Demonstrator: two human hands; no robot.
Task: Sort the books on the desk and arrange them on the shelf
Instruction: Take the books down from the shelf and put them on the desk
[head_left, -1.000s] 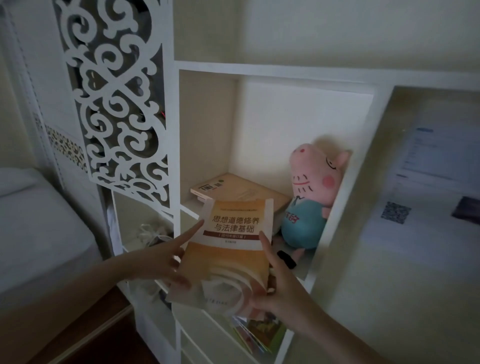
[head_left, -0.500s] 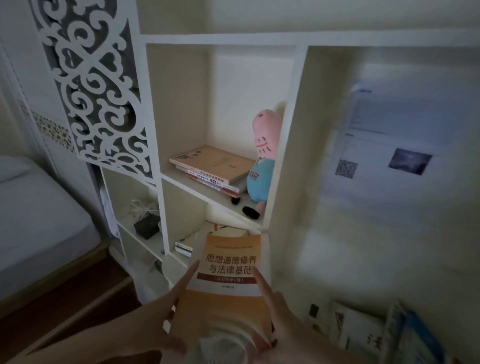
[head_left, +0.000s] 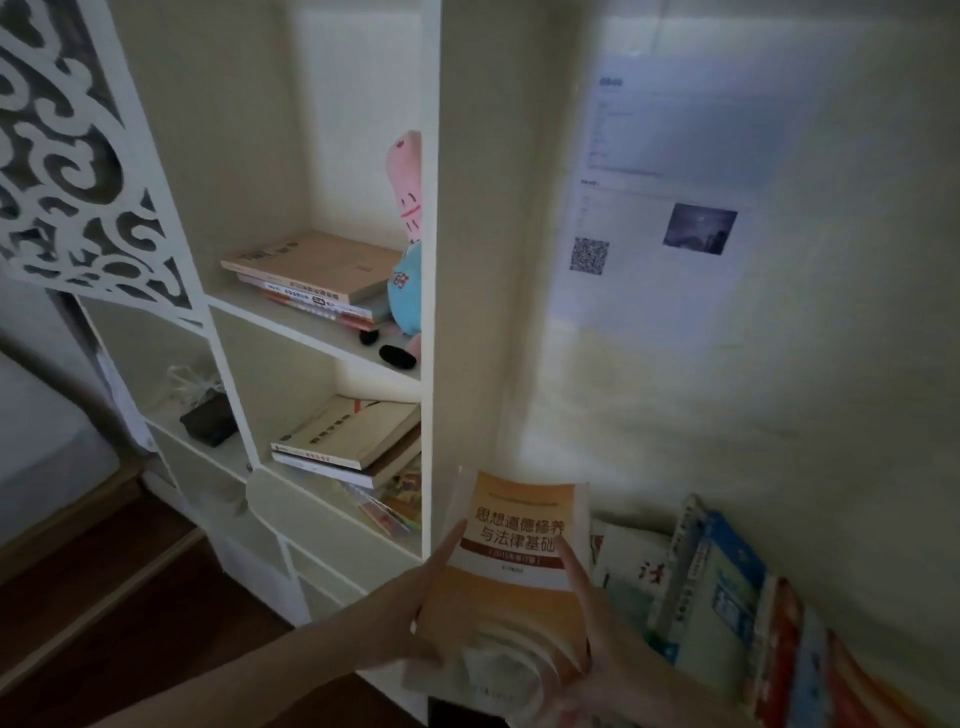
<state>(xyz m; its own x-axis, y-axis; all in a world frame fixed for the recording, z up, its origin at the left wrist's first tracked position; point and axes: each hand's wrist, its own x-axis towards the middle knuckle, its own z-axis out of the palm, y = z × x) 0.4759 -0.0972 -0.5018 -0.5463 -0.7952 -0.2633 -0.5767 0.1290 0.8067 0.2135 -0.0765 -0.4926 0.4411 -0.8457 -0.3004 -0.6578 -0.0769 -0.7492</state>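
Both hands are on the orange book (head_left: 514, 561), holding it upright with the cover and its Chinese title facing the camera. It sits low in the view, in front of the foot of the shelf's right-hand upright, outside every compartment.

The left hand (head_left: 400, 623) takes the book's left side. Its forefinger stretches straight up along that edge, and the other fingers curl in around the lower corner. The right hand (head_left: 608, 670) does the same on the other side, with its forefinger lying up across the cover below the title. The rest of that hand closes on the bottom right corner, though it's blurred down there and the finer grip can't be made out.

Just right of the book, a row of books (head_left: 727, 597) leans against the wall, spines and covers in blue, white and red. A white one sits right behind the orange book's edge, and I can't tell whether the two touch.

On to the shelf (head_left: 431, 260), which is white. In the upper compartment, an upper stack (head_left: 311, 270) of books lies flat with a tan cover on top. A plush pig (head_left: 408, 249) stands just beside it, half hidden by the upright. One compartment down, a lower stack (head_left: 353, 436) lies flat as well, with thin colourful booklets (head_left: 400, 504) poking out beneath.

Further left, a black object (head_left: 208, 421) rests in a side compartment under a white fretwork panel (head_left: 67, 156). On the wall to the right hangs a printed sheet (head_left: 675, 171) with a QR code and a small dark picture.
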